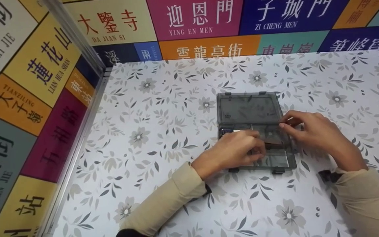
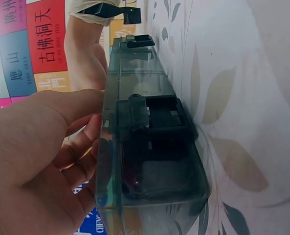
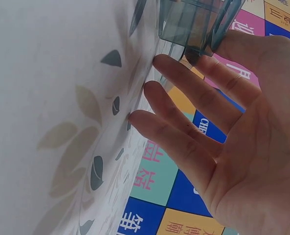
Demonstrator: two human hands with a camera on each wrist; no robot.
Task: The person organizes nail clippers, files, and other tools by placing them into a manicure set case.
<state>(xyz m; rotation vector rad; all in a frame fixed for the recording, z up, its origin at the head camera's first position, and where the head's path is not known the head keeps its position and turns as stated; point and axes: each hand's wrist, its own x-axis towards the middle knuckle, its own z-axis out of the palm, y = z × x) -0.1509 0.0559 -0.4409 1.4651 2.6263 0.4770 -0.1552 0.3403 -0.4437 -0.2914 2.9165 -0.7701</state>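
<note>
A smoky clear plastic storage box (image 1: 250,110) lies on the table with its hinged lid folded back, away from the person. The left hand (image 1: 237,149) reaches over the divided tray, fingers bent down into it; its fingertips, and anything between them, are hidden. In the left wrist view the left hand (image 2: 32,156) is behind the box's front wall (image 2: 154,178) with its latches. The right hand (image 1: 319,131) pinches the box's right edge near the hinge between thumb and index finger. Its other fingers spread toward the tabletop in the right wrist view. A flat brown piece (image 1: 272,141) shows in one compartment.
The white table (image 1: 163,197) is covered in a grey leaf and flower pattern. Panels with coloured sign lettering stand along the back (image 1: 192,19) and the left side (image 1: 28,98). A dark item (image 1: 225,131) shows in the tray's left compartment.
</note>
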